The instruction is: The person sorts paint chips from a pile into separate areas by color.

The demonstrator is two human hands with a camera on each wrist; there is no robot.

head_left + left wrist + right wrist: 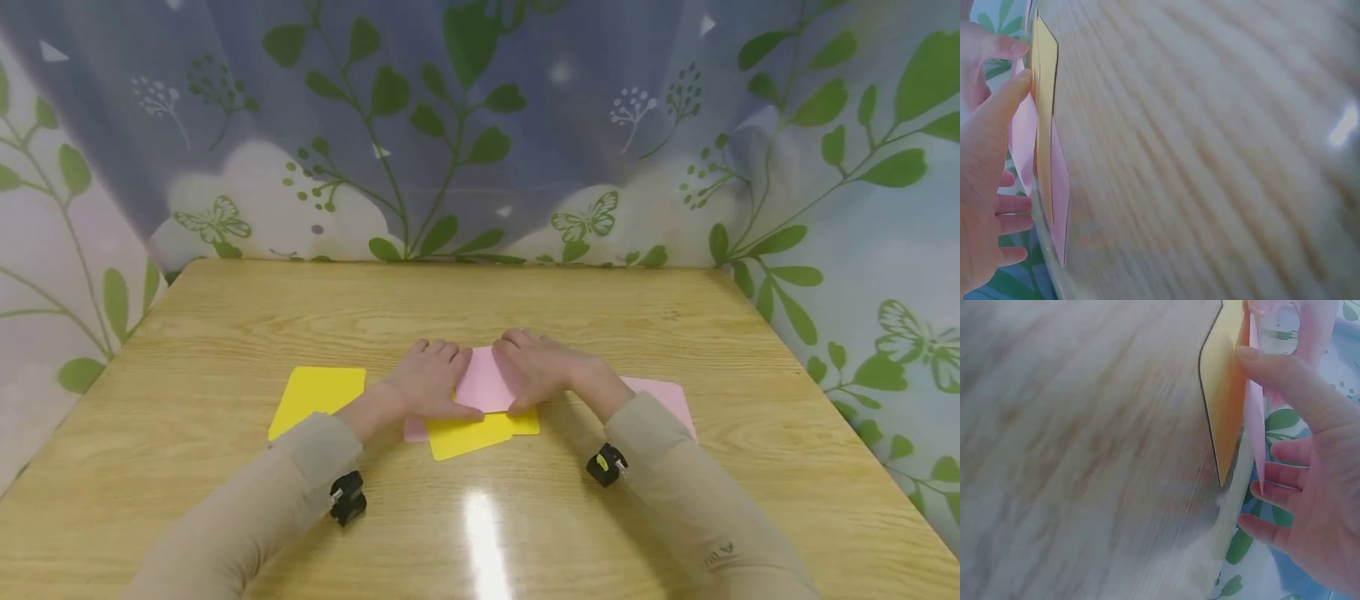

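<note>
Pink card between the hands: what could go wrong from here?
1. The left hand and right hand hold the pink card from opposite sides; uneven pressure could bow or crease it.
2. The yellow cards beneath overlap unevenly, so a slip of either hand might shift them.
3. In the head view, the hands cover part of the pile, so a misaligned edge could go unnoticed.

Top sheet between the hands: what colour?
The top sheet is pink, clearest in the head view.
</note>
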